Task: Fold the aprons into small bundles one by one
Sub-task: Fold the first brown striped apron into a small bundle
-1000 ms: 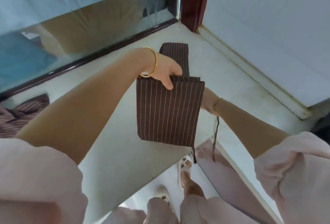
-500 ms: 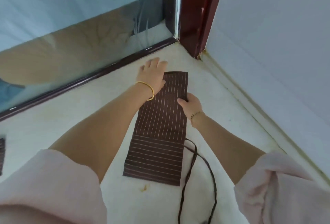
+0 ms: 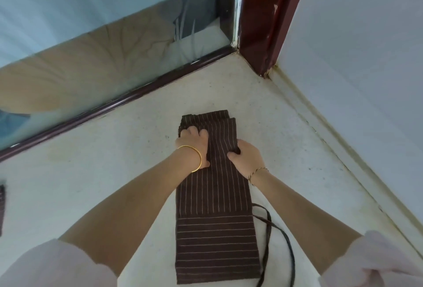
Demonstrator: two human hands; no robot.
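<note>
The main risk lay in the thick turned-over far end of the apron (image 3: 212, 197): if either grip slackened as the fold was brought nearer, the stacked layers would likely slide askew and the strip would lose its straight edges, giving a lopsided bundle. The loose ties (image 3: 281, 236), trailing off the apron's right side across the pale counter (image 3: 114, 172), could also get caught under the next fold or drag the cloth sideways. The apron lay as a long narrow strip on the counter, running straight away from the person, its near end flat between the forearms. The left hand (image 3: 193, 143) sat on the left part of the doubled end with fingers curled over the cloth, gripping it; whether the fingertips were tucked beneath the fold was not clear from this angle. The right hand (image 3: 247, 157) pinched the fold's right edge, thumb on top and fingers wrapped around the side. Both hands were thus at the far third of the strip. Another striped cloth (image 3: 1, 204) showed at the far left, well apart.
</note>
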